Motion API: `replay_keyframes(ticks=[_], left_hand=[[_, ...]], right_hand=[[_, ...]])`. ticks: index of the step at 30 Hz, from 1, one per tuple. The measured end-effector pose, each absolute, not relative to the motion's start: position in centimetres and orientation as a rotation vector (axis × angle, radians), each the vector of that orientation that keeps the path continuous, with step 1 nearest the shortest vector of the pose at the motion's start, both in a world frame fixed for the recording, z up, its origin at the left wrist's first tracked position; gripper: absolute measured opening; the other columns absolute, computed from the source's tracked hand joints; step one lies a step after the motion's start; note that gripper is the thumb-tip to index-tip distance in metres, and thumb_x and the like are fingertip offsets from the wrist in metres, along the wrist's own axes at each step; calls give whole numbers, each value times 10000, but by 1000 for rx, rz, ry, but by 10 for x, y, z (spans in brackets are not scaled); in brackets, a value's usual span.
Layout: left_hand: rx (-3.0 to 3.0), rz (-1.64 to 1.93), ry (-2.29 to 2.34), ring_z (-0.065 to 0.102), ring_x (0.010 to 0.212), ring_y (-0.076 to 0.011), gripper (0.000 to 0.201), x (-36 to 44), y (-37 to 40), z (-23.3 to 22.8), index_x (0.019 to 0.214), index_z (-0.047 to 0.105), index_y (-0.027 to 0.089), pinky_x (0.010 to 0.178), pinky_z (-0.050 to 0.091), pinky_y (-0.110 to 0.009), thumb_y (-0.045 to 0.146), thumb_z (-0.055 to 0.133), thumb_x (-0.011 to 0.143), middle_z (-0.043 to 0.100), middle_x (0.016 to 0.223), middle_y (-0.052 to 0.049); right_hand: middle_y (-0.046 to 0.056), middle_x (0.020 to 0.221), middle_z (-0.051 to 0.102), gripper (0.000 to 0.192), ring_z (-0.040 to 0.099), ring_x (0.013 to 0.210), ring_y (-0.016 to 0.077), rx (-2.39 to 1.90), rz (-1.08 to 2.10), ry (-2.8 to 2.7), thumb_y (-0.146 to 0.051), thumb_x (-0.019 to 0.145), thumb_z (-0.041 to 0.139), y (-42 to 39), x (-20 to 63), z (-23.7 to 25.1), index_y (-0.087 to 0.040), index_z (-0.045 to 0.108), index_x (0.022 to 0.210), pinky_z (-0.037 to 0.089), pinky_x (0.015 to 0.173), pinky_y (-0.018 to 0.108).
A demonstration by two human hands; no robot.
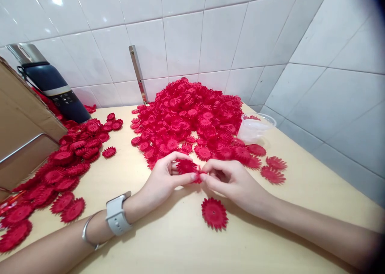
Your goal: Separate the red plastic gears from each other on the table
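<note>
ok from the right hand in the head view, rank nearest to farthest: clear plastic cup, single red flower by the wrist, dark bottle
1. Single red flower, on the table just below the right hand.
2. Clear plastic cup, behind the hand, toward the right wall.
3. Dark bottle, far left by the back wall.

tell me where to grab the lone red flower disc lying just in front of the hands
Pinch the red flower disc by its toothed rim, coming from above at the near edge. It lies flat on the table with bare surface all round, so a fingertip could probably slip under the thin petals there.
</note>
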State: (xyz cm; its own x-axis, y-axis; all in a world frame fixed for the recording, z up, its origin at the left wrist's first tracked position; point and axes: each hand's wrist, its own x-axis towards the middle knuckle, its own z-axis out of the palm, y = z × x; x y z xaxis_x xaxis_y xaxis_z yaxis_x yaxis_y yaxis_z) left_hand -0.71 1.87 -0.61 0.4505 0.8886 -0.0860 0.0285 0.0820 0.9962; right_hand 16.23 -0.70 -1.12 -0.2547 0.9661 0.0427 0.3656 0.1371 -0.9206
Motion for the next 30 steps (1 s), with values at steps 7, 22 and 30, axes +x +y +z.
replay_keyframes(ticks=[7,22,30], left_hand=[[1206,771,875,619,723,-146,202,-4,19,-4,943,576,141,710,497,-293,179,586,744,635,770,-34],[1586,709,746,534,1057,-174,355,-7,10,-7,1153,531,227,874,442,-254,200,525,799,563,1196,-36],[1683,695,752,548,1034,-170,389,-7,11,-8,1198,491,224,859,448,-242,213,509,810,574,1185,-29]], right_hand=[[-76,523,341,308,322,426,77,-1328,817,-1149,-393,741,575,-2,167,-14,-216,333,670,267,395,201],[-6,620,575,192,520,567,109,-1249,1119,-1754,-322,789,530,-7,164,-8,-152,553,703,395,515,207],[-13,588,556,211,494,550,105,-1262,1093,-1723,-320,791,523,-6,163,-9,-152,543,665,367,504,208]])
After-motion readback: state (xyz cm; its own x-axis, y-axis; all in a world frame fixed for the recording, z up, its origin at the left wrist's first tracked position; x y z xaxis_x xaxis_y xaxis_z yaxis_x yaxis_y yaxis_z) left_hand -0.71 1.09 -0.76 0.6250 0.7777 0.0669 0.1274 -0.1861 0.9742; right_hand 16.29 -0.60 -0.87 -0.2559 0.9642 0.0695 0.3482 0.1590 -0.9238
